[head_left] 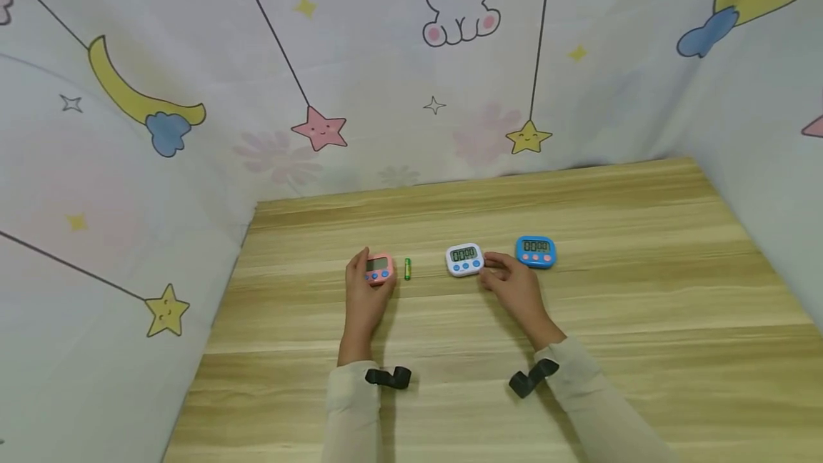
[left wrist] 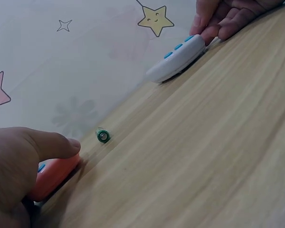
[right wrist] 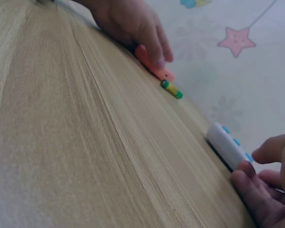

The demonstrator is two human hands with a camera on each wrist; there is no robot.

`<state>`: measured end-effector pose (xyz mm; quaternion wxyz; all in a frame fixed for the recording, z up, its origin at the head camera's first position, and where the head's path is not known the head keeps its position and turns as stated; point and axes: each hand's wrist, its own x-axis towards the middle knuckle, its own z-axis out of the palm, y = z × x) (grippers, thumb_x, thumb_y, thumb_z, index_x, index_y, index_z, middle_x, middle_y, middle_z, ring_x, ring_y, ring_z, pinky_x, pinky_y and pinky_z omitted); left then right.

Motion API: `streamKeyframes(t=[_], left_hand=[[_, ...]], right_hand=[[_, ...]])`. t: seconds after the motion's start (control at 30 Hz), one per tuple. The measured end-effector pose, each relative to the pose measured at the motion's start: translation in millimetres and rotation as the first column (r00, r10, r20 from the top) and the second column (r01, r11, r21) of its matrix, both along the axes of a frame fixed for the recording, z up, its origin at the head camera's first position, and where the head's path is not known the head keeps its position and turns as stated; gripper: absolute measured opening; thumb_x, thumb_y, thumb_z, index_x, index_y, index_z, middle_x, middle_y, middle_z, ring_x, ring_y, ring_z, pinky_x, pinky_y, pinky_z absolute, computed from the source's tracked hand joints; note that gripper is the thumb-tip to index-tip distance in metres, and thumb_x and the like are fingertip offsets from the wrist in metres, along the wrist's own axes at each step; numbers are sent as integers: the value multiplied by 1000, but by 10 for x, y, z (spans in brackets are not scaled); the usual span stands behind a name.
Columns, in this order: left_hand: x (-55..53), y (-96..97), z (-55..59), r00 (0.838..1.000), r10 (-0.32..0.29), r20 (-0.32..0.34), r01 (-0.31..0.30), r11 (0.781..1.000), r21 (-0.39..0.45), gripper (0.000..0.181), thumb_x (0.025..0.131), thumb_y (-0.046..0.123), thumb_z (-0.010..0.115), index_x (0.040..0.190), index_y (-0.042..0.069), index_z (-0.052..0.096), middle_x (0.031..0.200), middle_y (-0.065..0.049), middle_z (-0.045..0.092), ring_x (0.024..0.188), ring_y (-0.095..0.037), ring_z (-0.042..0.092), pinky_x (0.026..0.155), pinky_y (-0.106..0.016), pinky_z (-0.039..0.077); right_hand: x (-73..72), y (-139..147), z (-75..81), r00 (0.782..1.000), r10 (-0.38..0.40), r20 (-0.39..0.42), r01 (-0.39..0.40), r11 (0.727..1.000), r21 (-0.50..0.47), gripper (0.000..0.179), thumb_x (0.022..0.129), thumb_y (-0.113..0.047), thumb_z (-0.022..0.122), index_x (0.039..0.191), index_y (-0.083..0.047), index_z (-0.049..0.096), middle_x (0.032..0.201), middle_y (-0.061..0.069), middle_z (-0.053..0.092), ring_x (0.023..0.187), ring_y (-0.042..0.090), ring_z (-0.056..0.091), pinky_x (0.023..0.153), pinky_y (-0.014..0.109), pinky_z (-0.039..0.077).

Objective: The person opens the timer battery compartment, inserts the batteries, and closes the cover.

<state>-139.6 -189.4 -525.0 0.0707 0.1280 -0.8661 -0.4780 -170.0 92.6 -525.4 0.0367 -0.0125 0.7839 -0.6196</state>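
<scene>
The left hand [head_left: 364,297] grips a rounded pink plastic timer [head_left: 381,268] mid-frame, the right hand [head_left: 516,286] a white plastic timer [head_left: 464,260]. Lightness helps.

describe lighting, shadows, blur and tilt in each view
Head: fairly even light, white timer and blue timer sharp enough to read; left wrist: dark shadow under the pink timer, tabletop tilted; right wrist: tabletop slants steeply, battery slightly soft.
</scene>
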Motion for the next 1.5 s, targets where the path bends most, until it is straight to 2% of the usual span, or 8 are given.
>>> streamKeyframes(t=[0.3,0.63,0.9,1.13,1.37,1.5], left_hand=[[-20,46,-9,1000,16,-15,-16,999,-38,80,87,19,74,154,12,30,153,-13,24,138,-34,32,108,-48,34],[-3,31,-23,999,29,-16,-29,998,-51,82,87,21,75,154,13,28,150,-16,28,133,-37,37,105,-50,37],[0,21,-24,997,59,-44,-60,998,-12,80,88,24,73,154,14,30,150,-17,29,131,-37,39,105,-50,37],[7,22,-26,990,66,-126,-59,997,56,79,89,28,73,154,16,30,150,-11,30,126,-33,43,100,-47,42],[10,38,-5,977,-2,-211,23,995,97,79,90,29,72,155,24,28,152,-7,28,130,-28,40,99,-44,44],[14,45,2,972,-9,-234,31,996,87,79,90,29,72,155,24,28,152,-5,28,131,-27,38,102,-46,42]], right_hand=[[15,7,-12,1000,-7,-11,8,1000,26,39,89,-17,72,125,-4,64,112,13,69,85,17,70,68,22,55],[30,-3,-15,1000,-11,2,11,1000,-28,38,90,-15,71,125,-3,64,112,15,68,86,18,70,68,25,56],[36,-12,-24,1000,-19,8,19,999,-35,38,90,-15,71,125,-2,64,112,15,68,85,18,70,68,25,57],[27,-17,-34,1000,-25,0,25,998,-52,37,91,-14,70,125,-1,63,114,15,67,87,20,70,68,26,57],[20,-16,-46,999,-34,-16,33,998,-58,36,90,-12,69,124,-1,64,113,16,67,84,18,70,67,26,57],[27,-14,-41,998,-45,-48,44,999,-32,35,91,-14,70,123,-3,64,113,13,68,85,19,70,67,25,56]])
